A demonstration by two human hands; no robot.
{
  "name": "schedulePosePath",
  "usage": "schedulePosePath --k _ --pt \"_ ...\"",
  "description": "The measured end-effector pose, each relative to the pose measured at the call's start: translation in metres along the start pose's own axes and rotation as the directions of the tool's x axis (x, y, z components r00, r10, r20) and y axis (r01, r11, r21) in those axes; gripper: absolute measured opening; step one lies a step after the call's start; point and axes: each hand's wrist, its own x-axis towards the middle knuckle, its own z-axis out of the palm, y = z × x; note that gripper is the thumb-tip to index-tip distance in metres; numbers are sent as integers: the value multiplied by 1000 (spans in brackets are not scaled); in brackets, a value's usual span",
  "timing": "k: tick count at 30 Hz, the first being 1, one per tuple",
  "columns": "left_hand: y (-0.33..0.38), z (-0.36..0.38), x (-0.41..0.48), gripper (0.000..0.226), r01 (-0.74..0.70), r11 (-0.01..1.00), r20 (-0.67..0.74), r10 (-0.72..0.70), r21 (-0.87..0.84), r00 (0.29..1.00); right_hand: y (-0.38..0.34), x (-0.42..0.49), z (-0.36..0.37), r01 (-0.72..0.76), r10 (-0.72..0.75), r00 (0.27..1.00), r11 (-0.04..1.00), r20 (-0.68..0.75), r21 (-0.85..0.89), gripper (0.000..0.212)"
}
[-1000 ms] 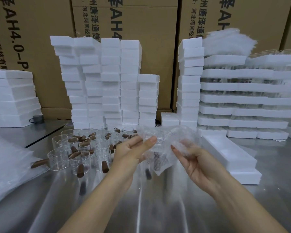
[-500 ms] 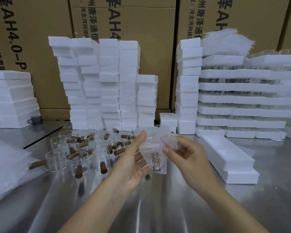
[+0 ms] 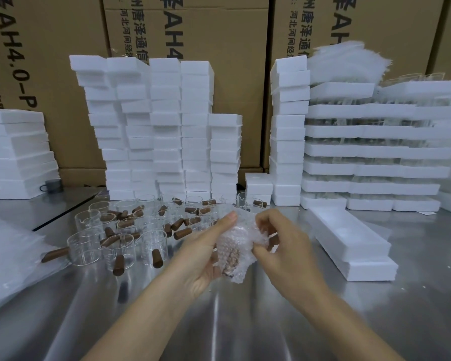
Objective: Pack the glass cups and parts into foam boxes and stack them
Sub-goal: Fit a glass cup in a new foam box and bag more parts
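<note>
Centre of frame: left hand point(image 3: 206, 254) holding clear bubble-wrap bundle point(image 3: 235, 246) above shiny steel counter point(image 3: 245, 321); brown part showing dimly inside wrap. Left grip curling under bundle, thumb lying against its top. Right hand point(image 3: 279, 246) grip pinching wrap's right edge, fingers curled. Clear glass cups with brown wooden handles point(image 3: 120, 230) standing left of centre on counter. Long white foam box point(image 3: 349, 238) lying right of centre, apart from hands. White foam block stacks point(image 3: 167, 126) standing across upper frame.

The one camera sits on the person's head and looks forward and down, close over the left hand point(image 3: 201, 259) and right hand point(image 3: 284, 251), across the shiny desk point(image 3: 232, 324) to the foam boxes point(image 3: 167, 126) and cardboard boxes point(image 3: 219, 61) behind.
</note>
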Motion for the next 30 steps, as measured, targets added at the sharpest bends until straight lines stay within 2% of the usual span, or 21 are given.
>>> schedulePosePath --k 3,6,10,13,15,17,19,22,24,27,30 --pt "-2 -1 1 70 -41 999 -69 42 2 997 1 1 -2 -63 60 989 998 137 16 20" --pt "-4 -2 0 62 -42 998 -29 43 52 999 1 4 -6 -64 52 937 998 346 25 28" --pt "-9 -2 -2 49 -56 991 25 53 119 998 0 3 -8 -103 55 910 990 411 97 27" --pt "-10 -1 -1 52 -84 991 -8 85 101 996 1 5 -7 -122 82 950 986 303 117 6" --pt "-11 0 0 54 -102 994 -60 104 40 993 3 5 -7 -138 121 981 985 154 107 23" --pt "-11 -1 1 60 -98 995 -121 94 -30 988 4 4 -7 -137 133 990 986 52 98 20" --pt "-10 -2 0 53 -82 988 -126 66 -128 990 4 4 -7 -169 161 984 981 82 96 31" --pt "-7 -4 2 58 -107 960 -136 73 -259 988 4 3 -4 -275 227 936 949 268 155 56" --pt "-7 -4 3 62 -137 957 -124 109 -256 986 6 3 0 -311 258 936 924 239 222 52" --pt "-7 -4 1 67 -136 973 -59 127 -189 990 8 9 -2 -275 256 961 909 100 313 37" --pt "-7 -2 -2 68 -121 982 20 126 -146 992 9 12 -8 -216 195 976 923 97 317 27"
